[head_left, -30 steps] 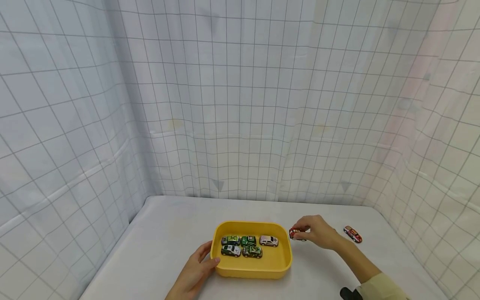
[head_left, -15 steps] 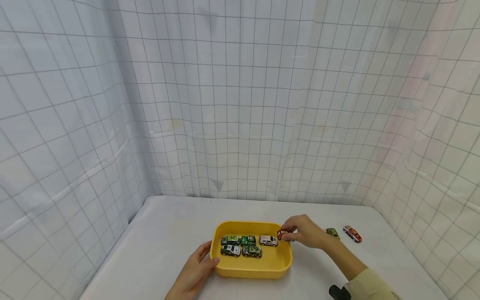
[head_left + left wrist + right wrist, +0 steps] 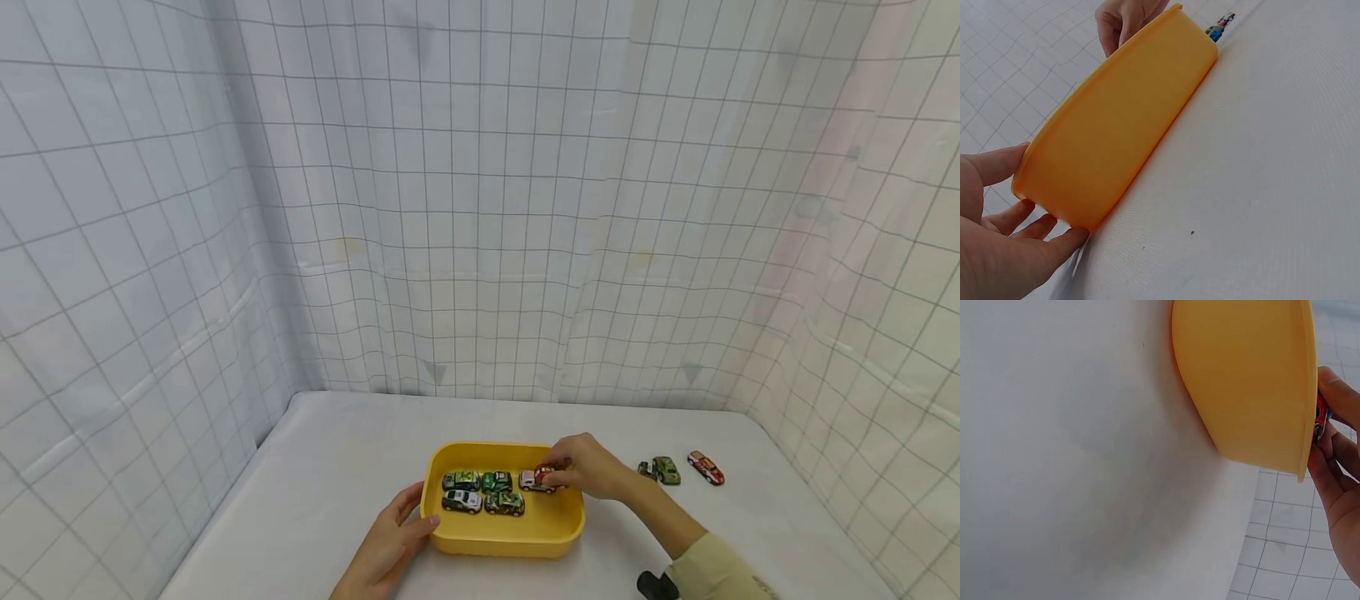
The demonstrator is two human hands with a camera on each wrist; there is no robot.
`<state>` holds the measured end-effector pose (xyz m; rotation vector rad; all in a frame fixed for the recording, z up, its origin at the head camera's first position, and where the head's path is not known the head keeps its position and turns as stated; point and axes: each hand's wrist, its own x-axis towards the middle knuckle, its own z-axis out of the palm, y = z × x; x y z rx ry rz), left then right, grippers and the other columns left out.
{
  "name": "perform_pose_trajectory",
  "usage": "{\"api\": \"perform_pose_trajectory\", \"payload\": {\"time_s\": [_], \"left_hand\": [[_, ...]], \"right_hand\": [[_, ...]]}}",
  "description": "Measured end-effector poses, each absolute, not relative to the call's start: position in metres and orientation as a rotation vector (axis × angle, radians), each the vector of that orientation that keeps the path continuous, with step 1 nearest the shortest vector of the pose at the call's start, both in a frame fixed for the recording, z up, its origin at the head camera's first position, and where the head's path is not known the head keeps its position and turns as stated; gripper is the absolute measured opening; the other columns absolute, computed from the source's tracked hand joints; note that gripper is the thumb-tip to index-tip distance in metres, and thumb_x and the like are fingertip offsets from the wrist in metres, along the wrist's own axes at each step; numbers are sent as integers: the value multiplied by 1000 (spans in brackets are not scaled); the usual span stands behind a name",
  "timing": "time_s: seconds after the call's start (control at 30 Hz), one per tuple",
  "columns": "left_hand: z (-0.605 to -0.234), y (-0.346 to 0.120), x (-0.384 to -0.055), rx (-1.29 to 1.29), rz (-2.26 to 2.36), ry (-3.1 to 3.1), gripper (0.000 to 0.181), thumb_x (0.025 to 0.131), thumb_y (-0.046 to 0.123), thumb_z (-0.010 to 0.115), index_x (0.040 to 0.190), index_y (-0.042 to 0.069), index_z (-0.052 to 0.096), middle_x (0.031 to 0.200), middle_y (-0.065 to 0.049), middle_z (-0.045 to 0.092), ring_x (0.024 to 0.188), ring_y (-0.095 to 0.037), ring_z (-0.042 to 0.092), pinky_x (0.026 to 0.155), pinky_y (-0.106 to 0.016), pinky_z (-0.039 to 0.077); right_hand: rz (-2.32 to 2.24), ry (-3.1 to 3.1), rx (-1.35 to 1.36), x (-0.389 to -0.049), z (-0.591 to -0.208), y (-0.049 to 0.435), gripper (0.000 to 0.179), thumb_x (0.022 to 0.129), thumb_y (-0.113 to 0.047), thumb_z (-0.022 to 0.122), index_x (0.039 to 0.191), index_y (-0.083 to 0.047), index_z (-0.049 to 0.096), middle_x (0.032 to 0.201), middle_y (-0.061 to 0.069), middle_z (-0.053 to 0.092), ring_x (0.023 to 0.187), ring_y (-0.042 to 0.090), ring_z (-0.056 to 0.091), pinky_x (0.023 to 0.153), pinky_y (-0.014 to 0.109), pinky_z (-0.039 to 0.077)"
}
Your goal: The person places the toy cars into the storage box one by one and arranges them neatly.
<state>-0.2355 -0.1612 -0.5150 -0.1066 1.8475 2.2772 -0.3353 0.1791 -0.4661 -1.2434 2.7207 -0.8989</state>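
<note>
A yellow plastic tray [image 3: 506,547] stands on the white table. My left hand [image 3: 386,543] grips its left end, thumb over the rim and fingers against the outer wall, as the left wrist view also shows. Over the tray's right part, my right hand [image 3: 588,468] pinches a red toy car [image 3: 1322,415] between thumb and fingers. That car overlaps a white toy car [image 3: 529,480] in the tray. Left of it lie a lime-green toy car [image 3: 461,481], a green one [image 3: 497,482], a white and dark-green one [image 3: 462,501] and a camouflage one [image 3: 505,503].
Right of the tray on the table are a green camouflage toy car [image 3: 666,470], a small dark one [image 3: 647,470] partly behind the right arm, and a red one [image 3: 706,468]. White grid-patterned curtains [image 3: 495,208] enclose the back and sides.
My right hand has moved left with the red toy car, from beside the tray's right rim to over its inside. Cars behind the arm have come into view. The left hand stays put.
</note>
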Motion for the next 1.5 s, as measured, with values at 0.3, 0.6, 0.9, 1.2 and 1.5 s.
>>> {"api": "perform_pose_trajectory", "payload": {"time_s": [0.3, 0.6, 0.9, 1.2, 1.5], "left_hand": [[-516, -160, -236, -108, 2273, 1858, 82, 95, 4, 74, 158, -8, 24, 163, -35, 11, 147, -49, 27, 115, -52, 39], [-516, -161, -237, -134, 2277, 1860, 81, 95, 3, 74, 159, -6, 24, 164, -35, 9, 147, -49, 27, 115, -53, 38], [-516, -161, -238, -145, 2276, 1863, 82, 94, 2, 74, 159, -6, 25, 164, -35, 9, 146, -48, 29, 115, -53, 39], [-516, -161, -236, -139, 2278, 1863, 82, 94, 3, 75, 158, -7, 25, 164, -35, 10, 146, -48, 29, 114, -53, 40], [-516, -161, -235, -123, 2279, 1852, 82, 94, 4, 75, 158, -7, 24, 164, -35, 9, 146, -49, 28, 114, -52, 40]], "right_hand": [[-700, 2741, -1323, -337, -480, 166, 17, 94, -23, 78, 104, -9, 81, 92, -13, 70, 79, 0, 59, 71, 22, 55], [-602, 2798, -1265, -333, -484, 159, 19, 92, -25, 81, 103, -9, 81, 86, -17, 66, 71, -1, 54, 68, 22, 51], [-467, 2900, -1268, -331, -488, 157, 23, 90, -30, 83, 102, -11, 81, 88, -14, 68, 75, 0, 54, 77, 32, 53], [-504, 2875, -1248, -333, -489, 157, 26, 90, -33, 83, 104, -11, 82, 90, -13, 70, 78, 0, 56, 78, 30, 55], [-701, 2774, -1272, -336, -485, 160, 27, 89, -24, 85, 107, -5, 81, 92, -7, 72, 78, 5, 60, 71, 24, 55]]}}
